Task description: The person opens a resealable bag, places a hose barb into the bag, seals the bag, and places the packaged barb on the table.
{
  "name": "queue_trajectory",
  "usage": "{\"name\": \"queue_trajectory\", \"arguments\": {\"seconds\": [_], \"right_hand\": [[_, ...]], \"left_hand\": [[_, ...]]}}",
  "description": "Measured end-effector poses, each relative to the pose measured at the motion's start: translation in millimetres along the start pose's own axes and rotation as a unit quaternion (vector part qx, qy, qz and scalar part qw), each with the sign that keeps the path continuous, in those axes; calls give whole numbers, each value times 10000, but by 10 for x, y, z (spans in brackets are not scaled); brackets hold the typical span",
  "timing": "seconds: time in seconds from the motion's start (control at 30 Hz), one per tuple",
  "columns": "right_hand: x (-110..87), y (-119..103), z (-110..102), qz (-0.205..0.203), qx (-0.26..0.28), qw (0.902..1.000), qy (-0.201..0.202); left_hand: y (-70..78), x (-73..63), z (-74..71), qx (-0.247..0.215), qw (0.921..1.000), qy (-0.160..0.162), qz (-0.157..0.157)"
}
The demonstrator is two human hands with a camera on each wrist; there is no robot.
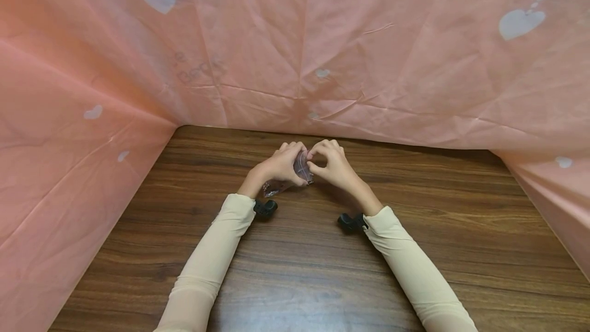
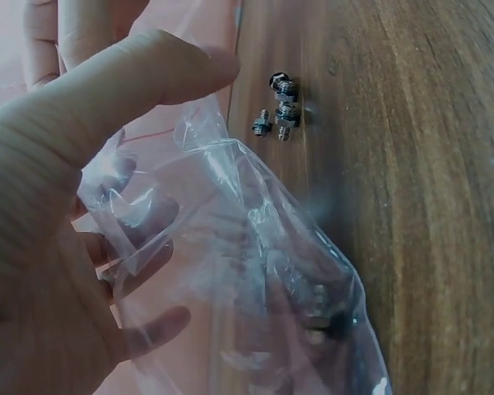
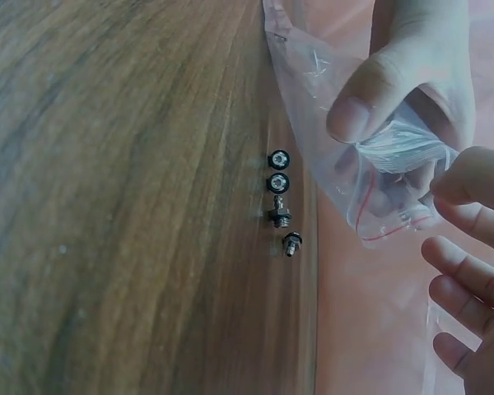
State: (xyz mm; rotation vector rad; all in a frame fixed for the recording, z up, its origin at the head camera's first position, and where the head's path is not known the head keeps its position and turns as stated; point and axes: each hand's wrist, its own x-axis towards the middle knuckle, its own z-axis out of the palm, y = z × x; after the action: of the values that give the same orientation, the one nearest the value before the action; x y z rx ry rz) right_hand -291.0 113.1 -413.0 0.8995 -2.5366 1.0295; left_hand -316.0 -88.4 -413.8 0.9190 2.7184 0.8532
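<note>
My left hand (image 1: 281, 164) grips a clear zip-seal plastic bag (image 1: 301, 165) near its mouth, which has a red line along it in the right wrist view. The bag (image 2: 230, 239) hangs down, and a blurred metal piece (image 2: 317, 313) shows through its lower part. Beside the mouth, my right hand (image 1: 335, 165) has its thumb and forefinger bent with a gap between them; the tips are at the bag's edge, and whether they touch it is unclear. Several small metal fittings with black rings (image 3: 279, 183) lie in a row on the table close by.
A brown wood-grain table (image 1: 295, 270) lies under both arms. Pink cloth (image 1: 350, 55) with white hearts hangs behind it and at both sides. A black wrist device (image 1: 266, 209) sits at the left cuff, another black device (image 1: 351, 222) at the right.
</note>
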Motion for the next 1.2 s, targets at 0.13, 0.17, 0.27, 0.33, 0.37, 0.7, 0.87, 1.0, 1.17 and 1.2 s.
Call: {"name": "queue_trajectory", "arguments": {"seconds": [0.13, 0.17, 0.27, 0.33, 0.37, 0.7, 0.87, 1.0, 1.17, 1.2], "right_hand": [[1, -12, -9, -13, 42, 10000, 44], [1, -15, -13, -3, 46, 10000, 44], [5, -17, -22, 4, 28, 10000, 54], [10, -14, -32, 10, 0, 10000, 76], [12, -10, -36, -2, -15, 10000, 95], [15, 42, -81, 116, -55, 9999, 116], [6, 54, -113, 178, -13, 9998, 121], [-16, 59, -139, 222, -1, 9997, 89], [-39, 66, -158, 208, -89, 9997, 24], [-45, 72, -158, 200, -124, 9997, 3]], "left_hand": [[8, -10, 7, 72, 10000, 60, 6], [12, -13, 7, 92, 9999, 82, 10], [17, -16, 6, 129, 9998, 131, 4], [15, -12, 7, 158, 9998, 152, -10], [14, -9, 8, 176, 9997, 162, -14], [-4, 9, 20, 294, 9994, 187, 23], [5, 11, 13, 294, 9994, 174, 74], [1, 19, 11, 284, 9994, 173, 92], [-10, 33, 12, 301, 9993, 208, 88], [-10, 34, 11, 299, 9993, 213, 86]]}}
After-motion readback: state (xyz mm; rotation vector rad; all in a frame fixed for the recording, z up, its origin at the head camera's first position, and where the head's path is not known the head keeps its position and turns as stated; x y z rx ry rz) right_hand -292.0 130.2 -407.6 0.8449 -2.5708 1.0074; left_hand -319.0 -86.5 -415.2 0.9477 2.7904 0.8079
